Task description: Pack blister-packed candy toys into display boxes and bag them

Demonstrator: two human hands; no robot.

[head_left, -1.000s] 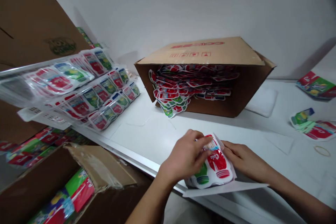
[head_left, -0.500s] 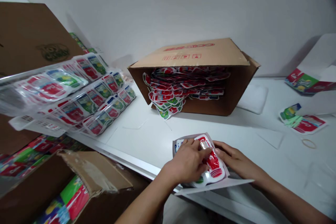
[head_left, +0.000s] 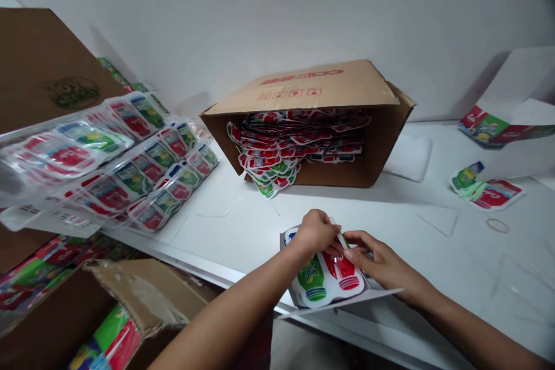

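Note:
A small stack of bottle-shaped printed packets (head_left: 325, 280), green and red on white, lies on a white card (head_left: 347, 303) at the near edge of the white table (head_left: 243, 225). My left hand (head_left: 314, 231) is closed in a pinch on the top edge of the stack. My right hand (head_left: 375, 260) rests against the stack's right side, fingertips pressed on the red packet beside the left hand's pinch.
A cardboard box (head_left: 312, 121) lies on its side behind, packed with the same packets. Clear strips of packets (head_left: 108, 162) hang over at the left. An open carton (head_left: 108, 324) stands below left. Loose packets (head_left: 485, 191) and a rubber band (head_left: 497, 225) lie at the right.
My left hand has slid from covering the stack's middle up to its top edge, uncovering the green packet. The view has shifted slightly, so the things on the table sit further left in the picture.

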